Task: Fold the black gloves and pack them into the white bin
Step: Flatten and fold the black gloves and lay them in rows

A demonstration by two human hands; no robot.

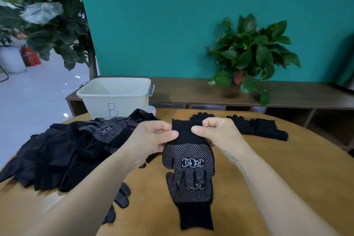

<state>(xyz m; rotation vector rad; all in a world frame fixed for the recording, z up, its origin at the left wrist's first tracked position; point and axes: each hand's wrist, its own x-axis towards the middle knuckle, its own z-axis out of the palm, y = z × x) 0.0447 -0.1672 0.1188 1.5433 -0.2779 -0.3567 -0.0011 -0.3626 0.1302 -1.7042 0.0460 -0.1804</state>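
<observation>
A black glove (188,157) with white dots and a printed mark hangs in front of me, its plain cuff at the top. My left hand (153,136) pinches the cuff's left edge and my right hand (216,132) pinches its right edge. Its fingers overlap a second dotted glove (191,197) that lies flat on the wooden table (277,168) with its cuff toward me. A loose pile of black gloves (63,149) lies to the left. The white bin (115,94), marked with a blue B, stands behind the pile at the table's far edge.
More black gloves (258,126) lie flat at the far right of the table. A low wooden bench (191,92) runs along the teal wall with a potted plant (251,53) on it. A large leafy plant (47,15) stands at the far left.
</observation>
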